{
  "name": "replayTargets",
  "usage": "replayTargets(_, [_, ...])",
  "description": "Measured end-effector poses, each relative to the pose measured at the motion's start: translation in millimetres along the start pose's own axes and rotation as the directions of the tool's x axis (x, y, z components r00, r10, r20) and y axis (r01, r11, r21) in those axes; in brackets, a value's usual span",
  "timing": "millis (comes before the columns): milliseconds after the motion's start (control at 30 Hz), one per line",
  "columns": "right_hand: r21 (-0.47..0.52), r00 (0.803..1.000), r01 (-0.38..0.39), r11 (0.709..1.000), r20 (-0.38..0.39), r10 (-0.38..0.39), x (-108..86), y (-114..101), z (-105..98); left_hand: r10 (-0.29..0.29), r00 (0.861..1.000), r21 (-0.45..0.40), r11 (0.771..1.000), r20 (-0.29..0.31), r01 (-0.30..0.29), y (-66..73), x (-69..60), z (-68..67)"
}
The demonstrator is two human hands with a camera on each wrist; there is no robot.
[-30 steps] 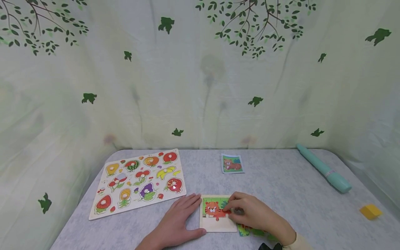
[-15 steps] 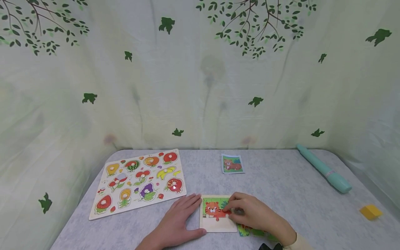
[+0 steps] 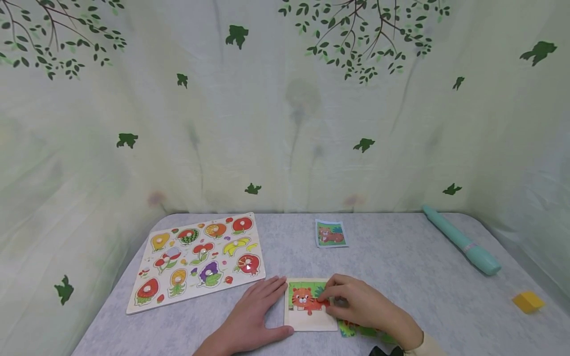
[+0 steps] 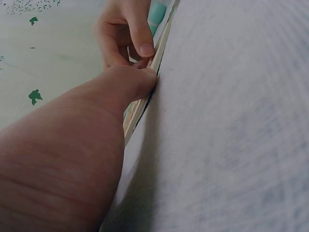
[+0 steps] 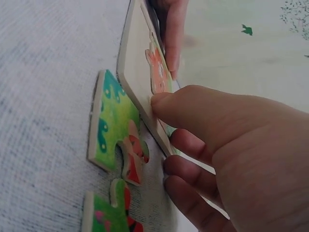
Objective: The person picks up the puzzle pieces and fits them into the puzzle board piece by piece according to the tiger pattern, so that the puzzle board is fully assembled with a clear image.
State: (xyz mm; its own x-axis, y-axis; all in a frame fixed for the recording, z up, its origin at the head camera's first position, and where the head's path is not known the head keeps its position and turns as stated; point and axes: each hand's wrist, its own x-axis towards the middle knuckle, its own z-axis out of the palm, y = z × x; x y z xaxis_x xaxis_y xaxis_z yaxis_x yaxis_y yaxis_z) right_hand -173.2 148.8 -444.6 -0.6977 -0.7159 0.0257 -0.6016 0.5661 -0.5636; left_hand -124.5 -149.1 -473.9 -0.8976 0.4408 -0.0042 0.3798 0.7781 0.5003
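Note:
A square wooden jigsaw tray [image 3: 309, 324] lies near the table's front, its upper part filled with a tiger picture [image 3: 305, 298]. My left hand [image 3: 254, 314] rests flat with fingers spread, fingertips and thumb against the tray's left edge. Over the picture's right side, my right hand [image 3: 356, 300] has curled fingers and pinches a puzzle piece [image 3: 324, 301] at the tiger's body; the fingers mostly hide it. The right wrist view shows the thumb [image 5: 166, 104] at the tray. Loose puzzle pieces [image 5: 113, 123] lie beside the tray, partly under my right forearm in the head view.
A fruit peg puzzle board [image 3: 200, 252] lies on the left. Behind the tray is a small tiger picture card [image 3: 331, 233]. A teal tapered stick [image 3: 463, 242] and a yellow block [image 3: 528, 301] are on the right. Printed curtains [image 3: 285, 123] stand behind the table.

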Motion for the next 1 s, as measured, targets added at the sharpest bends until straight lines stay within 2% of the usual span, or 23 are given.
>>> replayTargets(233, [-0.007, 1.0, 0.026, 1.0, 0.018, -0.025, -2.0, 1.3, -1.3, -0.01, 1.0, 0.004, 1.0, 0.009, 0.01, 0.1, -0.1, 0.2])
replayTargets(433, [0.002, 0.998, 0.001, 1.0, 0.055, -0.001, -2.9, 2.3, -5.7, -0.003, 1.0, 0.001, 1.0, 0.005, 0.003, 1.2, -0.7, -0.6])
replayTargets(700, [0.018, 0.997, 0.015, 1.0, 0.073, -0.016, -3.1, 2.9, -10.5, 0.008, 1.0, 0.015, 1.0, -0.011, -0.008, 1.5, -1.6, -2.8])
replayTargets(1000, [0.065, 0.996, 0.01, 0.998, 0.091, -0.016, -2.9, 0.8, -15.5, 0.002, 1.0, -0.007, 1.0, 0.003, -0.002, 2.9, -1.1, -2.8])
